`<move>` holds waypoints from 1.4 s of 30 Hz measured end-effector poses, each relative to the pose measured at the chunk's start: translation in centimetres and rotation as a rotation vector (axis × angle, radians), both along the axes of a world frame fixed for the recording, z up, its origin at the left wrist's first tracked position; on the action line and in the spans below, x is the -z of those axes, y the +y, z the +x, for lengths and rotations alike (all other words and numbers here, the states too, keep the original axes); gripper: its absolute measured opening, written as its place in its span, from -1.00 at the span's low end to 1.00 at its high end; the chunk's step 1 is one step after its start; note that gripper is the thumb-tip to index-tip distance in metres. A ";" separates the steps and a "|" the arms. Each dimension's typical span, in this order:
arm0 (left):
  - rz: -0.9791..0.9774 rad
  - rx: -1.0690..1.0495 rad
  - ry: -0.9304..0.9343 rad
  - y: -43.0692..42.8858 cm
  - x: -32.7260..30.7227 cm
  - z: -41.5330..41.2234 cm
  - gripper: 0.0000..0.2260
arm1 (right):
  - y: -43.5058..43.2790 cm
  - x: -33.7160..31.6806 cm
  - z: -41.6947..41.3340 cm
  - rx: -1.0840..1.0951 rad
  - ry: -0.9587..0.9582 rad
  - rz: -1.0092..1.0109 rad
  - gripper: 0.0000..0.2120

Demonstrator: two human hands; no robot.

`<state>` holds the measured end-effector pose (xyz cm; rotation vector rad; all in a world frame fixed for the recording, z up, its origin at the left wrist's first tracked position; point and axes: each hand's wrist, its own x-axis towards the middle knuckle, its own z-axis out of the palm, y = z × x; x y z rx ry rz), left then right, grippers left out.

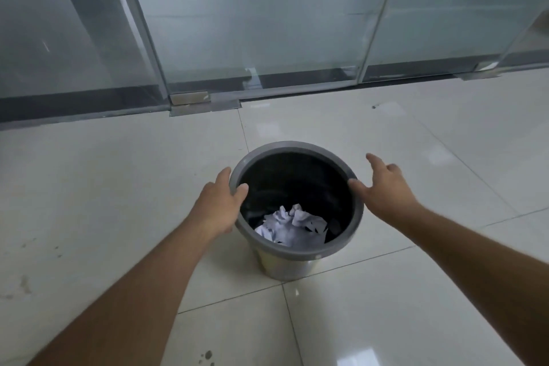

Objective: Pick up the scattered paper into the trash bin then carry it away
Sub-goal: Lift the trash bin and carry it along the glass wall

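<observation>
A round grey trash bin (300, 252) with a dark lining stands on the tiled floor in the middle of the view. Crumpled white paper (292, 224) lies at its bottom. My left hand (218, 205) grips the bin's left rim, thumb hooked inside and fingers on the outer wall. My right hand (383, 187) is at the right rim with fingers spread; the thumb touches the rim edge and the other fingers point away past it.
Glossy cream floor tiles (118, 187) surround the bin. A frosted glass partition (261, 15) with a metal frame and a floor hinge plate (190, 98) runs along the far side. Small dark stains (206, 355) mark the near floor.
</observation>
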<state>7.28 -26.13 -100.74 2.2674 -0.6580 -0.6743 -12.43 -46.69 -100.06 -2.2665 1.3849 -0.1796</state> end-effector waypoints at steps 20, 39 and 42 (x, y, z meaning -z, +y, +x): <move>0.015 -0.117 -0.119 3.7 -1.0 -3.4 -0.40 | 5.2 -1.4 0.2 -0.086 -0.032 0.110 -0.36; -0.055 -0.322 -0.266 11.9 -76.3 4.5 -0.41 | 9.6 -75.4 9.8 -0.348 -0.281 0.138 -0.27; -0.158 -0.369 -0.289 12.0 -85.0 4.1 -0.43 | 9.2 -84.2 10.9 -0.388 -0.334 0.053 -0.28</move>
